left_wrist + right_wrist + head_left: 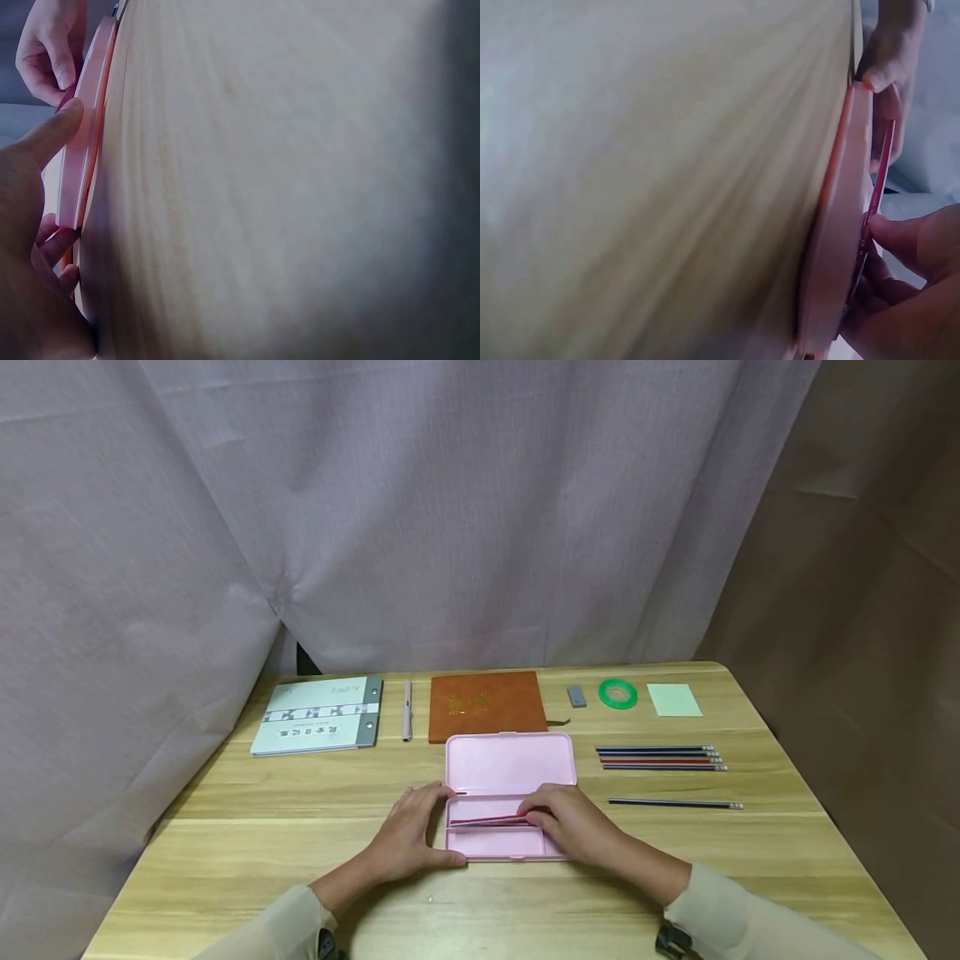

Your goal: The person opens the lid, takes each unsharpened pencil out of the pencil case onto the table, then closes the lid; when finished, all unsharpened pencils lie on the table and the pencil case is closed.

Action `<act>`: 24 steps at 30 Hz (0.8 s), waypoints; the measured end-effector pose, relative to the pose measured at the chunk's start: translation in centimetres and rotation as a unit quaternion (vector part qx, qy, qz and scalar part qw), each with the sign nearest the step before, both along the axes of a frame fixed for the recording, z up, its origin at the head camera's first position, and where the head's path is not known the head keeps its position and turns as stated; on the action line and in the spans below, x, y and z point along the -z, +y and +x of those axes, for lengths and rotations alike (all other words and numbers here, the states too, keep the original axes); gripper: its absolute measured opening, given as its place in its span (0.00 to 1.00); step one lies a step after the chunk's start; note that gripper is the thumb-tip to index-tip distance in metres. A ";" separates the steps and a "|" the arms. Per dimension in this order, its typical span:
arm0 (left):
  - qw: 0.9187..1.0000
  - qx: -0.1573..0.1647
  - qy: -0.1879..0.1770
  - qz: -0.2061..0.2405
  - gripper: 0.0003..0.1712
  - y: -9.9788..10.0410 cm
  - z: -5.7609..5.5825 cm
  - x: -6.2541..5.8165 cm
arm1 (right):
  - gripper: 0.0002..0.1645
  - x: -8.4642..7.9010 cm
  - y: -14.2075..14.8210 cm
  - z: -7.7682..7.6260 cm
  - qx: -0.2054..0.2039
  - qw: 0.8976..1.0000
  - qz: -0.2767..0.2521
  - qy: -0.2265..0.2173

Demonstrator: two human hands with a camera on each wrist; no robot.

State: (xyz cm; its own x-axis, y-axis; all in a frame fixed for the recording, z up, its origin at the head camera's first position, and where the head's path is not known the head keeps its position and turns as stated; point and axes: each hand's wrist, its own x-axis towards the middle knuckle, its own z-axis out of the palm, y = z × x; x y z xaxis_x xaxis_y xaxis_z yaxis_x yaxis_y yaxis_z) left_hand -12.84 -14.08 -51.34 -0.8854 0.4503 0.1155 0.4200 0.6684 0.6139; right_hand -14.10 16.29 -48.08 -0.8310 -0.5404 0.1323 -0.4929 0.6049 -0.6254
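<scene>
Right at the near edge of the table (525, 910), two pale sleeves (727, 902) reach in, and the left hand (414, 828) has the pink pencil case (491, 842) by its left end, thumb on the near side, fingers towards the back. Over on the right, a narrow grip: the right hand (573, 825) pinches a red pencil (483, 820) along the divider, and the right wrist view has it showing above the near wall. Does it touch the floor of the case? Can't tell. Behind it the lid (510, 764) lies back, so that much is done, but the pencil is not yet released. Partway, I'd judge, because to the right a lone dark pencil (667, 803) is out on the wood and a row of pencils (660, 761) sits just beyond. Farther back, all well apart from the hands: white notebook (318, 717), pen (407, 710), brown notebook (487, 706), eraser (576, 696), green tape (618, 694), sticky notes (674, 700), then grey cloth (480, 527) behind.
</scene>
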 end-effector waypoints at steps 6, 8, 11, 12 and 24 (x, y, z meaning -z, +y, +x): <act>1.000 0.000 -0.002 -0.001 0.52 0.1 0.0 -0.1 | 0.07 -1.0 1.1 -0.3 0.019 0.999 -0.035 -0.034; 1.000 0.000 0.000 -0.001 0.52 0.1 0.0 -0.1 | 0.08 -1.4 1.6 -0.3 0.027 0.998 -0.046 -0.046; 1.000 0.000 0.001 -0.001 0.52 0.1 0.0 0.0 | 0.08 -1.9 2.6 -0.5 0.039 0.996 -0.052 -0.053; 1.000 0.000 0.000 -0.001 0.52 0.1 0.0 0.0 | 0.08 -2.0 3.1 -0.5 0.043 0.996 -0.051 -0.051; 1.000 -0.003 0.003 -0.004 0.53 0.1 -0.1 0.1 | 0.10 -2.6 11.1 -1.0 0.123 0.992 -0.005 0.001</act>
